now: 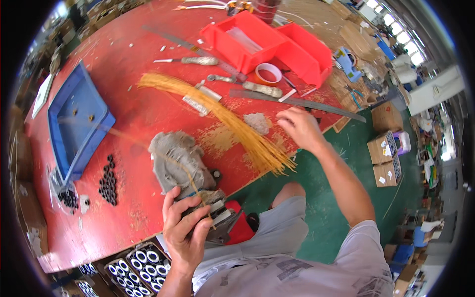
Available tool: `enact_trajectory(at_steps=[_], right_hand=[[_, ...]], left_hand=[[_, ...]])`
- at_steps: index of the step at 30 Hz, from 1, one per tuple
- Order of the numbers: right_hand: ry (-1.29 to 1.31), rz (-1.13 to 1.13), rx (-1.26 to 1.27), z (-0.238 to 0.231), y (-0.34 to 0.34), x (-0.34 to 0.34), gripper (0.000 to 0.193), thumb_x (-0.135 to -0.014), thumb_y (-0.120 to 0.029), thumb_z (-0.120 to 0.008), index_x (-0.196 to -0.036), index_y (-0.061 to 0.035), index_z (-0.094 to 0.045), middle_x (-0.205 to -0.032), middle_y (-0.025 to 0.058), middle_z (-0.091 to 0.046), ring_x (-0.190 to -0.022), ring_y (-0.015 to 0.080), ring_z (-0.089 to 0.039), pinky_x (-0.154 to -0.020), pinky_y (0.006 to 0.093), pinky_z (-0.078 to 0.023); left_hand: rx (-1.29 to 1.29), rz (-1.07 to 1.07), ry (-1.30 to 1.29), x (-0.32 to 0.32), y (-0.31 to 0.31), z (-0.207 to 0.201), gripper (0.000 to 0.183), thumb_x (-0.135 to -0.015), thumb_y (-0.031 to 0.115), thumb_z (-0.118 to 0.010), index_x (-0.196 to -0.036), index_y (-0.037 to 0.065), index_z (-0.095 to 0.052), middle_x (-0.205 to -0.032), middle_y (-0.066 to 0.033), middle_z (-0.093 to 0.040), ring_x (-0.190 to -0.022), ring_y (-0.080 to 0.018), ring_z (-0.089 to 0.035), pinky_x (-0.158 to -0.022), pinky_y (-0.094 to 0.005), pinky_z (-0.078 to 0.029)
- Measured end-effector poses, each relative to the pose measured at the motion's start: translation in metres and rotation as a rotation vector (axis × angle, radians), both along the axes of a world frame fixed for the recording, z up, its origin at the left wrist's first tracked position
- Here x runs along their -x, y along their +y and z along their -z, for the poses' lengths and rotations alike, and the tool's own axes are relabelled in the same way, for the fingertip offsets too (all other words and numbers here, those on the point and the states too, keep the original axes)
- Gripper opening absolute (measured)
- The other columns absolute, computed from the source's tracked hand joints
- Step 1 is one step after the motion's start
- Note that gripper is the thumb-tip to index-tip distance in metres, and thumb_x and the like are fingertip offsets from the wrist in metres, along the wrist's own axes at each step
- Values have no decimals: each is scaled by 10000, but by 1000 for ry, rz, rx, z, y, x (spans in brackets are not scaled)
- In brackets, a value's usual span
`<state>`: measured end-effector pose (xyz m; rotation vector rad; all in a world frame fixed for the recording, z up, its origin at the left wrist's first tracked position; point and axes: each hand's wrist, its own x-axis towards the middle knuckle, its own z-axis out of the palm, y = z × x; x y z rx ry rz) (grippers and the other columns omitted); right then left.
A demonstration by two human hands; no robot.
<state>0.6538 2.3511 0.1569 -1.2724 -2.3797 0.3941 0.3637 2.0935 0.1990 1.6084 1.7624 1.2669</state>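
My left hand is closed around a thin yellow strand, pinched between fingers and thumb. The strand runs up across a grey cloth draped over a dark device at the table edge, and blurs toward the blue tray. Just right of a bundle of similar yellow strands, my right hand hovers above the table edge. Its fingers are loosely bent and apart, with nothing visible in them. A whitish lump lies between that hand and the bundle.
A blue tray holds small brass-coloured pieces; black rings lie beside it. Beyond the bundle are a tape roll, a metal ruler, wrapped-handle tools and red bins. Boxes of white-and-black rings stand below the table.
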Motion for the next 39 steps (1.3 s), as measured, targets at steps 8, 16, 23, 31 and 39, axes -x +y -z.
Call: enact_trajectory(at_steps=[8,16,23,31,39], right_hand=[[-21,212,-311,22,46,-65,170,-850,-148,-702,-968,-27,-685,-968,145,-657,-949,352,-615,-822,447,-496],[-9,111,-248,9,66,-22,166,-882,-181,-668,-979,-49,-699,-986,111,-669,-985,315,-621,-836,434,-502],[40,-271,-284,-5,140,184,217,-909,-150,-603,-1095,-41,-626,-1085,135,-655,-1055,326,-608,-866,454,-512],[-289,-59,-443,38,178,259,171,-903,-139,-530,-982,-72,-666,-985,101,-671,-1004,295,-656,-826,505,-517],[127,-154,323,-79,30,128,313,-869,-87,-626,-1160,-31,-526,-935,98,-650,-837,196,-649,-735,363,-510]], left_hand=[[42,-43,-37,-5,-7,-3,170,-793,108,-715,-928,13,-757,-1112,-112,-651,-1335,-399,-420,-1128,-529,-289],[66,-37,-56,1,-4,3,284,-867,302,-741,-925,25,-762,-1098,-100,-654,-1343,-401,-416,-1122,-536,-288],[59,-8,-53,4,1,1,240,-823,248,-759,-918,28,-759,-1076,-110,-658,-1310,-417,-444,-1122,-543,-293],[-12,52,4,1,-3,-9,210,-777,58,-730,-982,14,-745,-1110,-158,-663,-1261,-419,-490,-1104,-525,-340],[-23,3,-18,8,-5,-2,190,-742,94,-718,-907,2,-733,-1066,-158,-642,-1260,-454,-470,-1085,-543,-346]])
